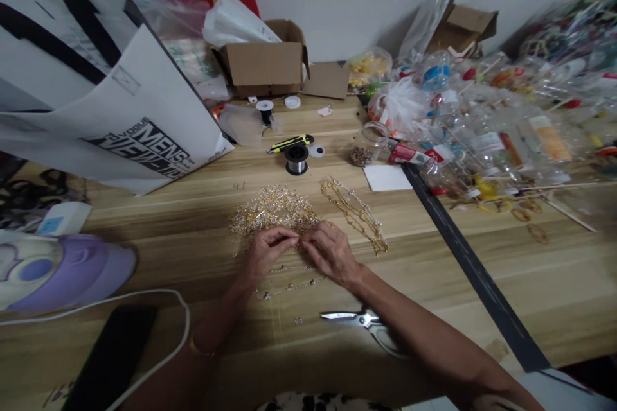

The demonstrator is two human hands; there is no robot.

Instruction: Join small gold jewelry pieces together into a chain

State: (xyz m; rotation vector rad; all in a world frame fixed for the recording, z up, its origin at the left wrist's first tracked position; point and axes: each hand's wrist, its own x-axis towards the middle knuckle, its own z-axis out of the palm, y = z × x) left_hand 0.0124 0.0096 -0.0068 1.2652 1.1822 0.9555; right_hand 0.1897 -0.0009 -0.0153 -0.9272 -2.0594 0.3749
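My left hand and my right hand meet at the fingertips over the near edge of a heap of gold and silver chain pieces. Both are closed in a pinch; whatever is between the fingers is too small to make out. Just below them a silver chain with small beads lies in a loop, partly behind my right hand. Gold and silver chains are laid out to the right of the heap. Scissors with open blades rest beside my right forearm. A tiny silver bit lies to their left.
Beyond the heap are a wire spool, a yellow-black utility knife and a jar of beads. Plastic bottles crowd the right. A paper bag, a purple device and a phone stand or lie left.
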